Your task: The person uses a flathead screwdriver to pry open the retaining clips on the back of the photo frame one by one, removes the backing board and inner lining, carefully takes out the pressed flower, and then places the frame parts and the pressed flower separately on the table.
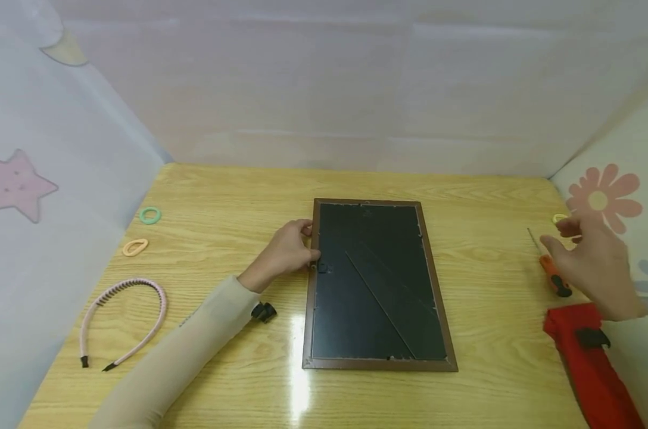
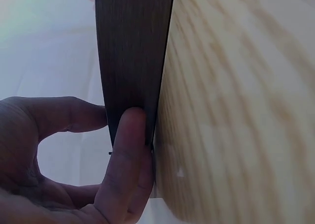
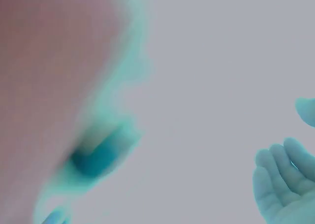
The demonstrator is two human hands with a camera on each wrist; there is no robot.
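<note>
A picture frame (image 1: 380, 286) with a brown rim and black backing lies face down, its slanted stand flap (image 1: 374, 310) flat against the back. My left hand (image 1: 287, 247) pinches its left edge. Close up in the left wrist view, the thumb (image 2: 81, 114) presses one face of the brown rim (image 2: 133, 51) and the fingertips (image 2: 132, 130) lie along its side. Over the table's right side hovers my right hand (image 1: 597, 262), fingers loosely bent and holding nothing. Nearest to it is a screwdriver (image 1: 553, 275) with an orange and black handle, partly overlapped by the hand.
At the left lie a green hair tie (image 1: 150, 215), an orange hair tie (image 1: 135, 247) and a pink headband (image 1: 160, 298). A yellow ring (image 1: 559, 218) sits beyond the right hand. Something red (image 1: 586, 363) with a black strap lies by the right forearm. Printed cloth surrounds the table.
</note>
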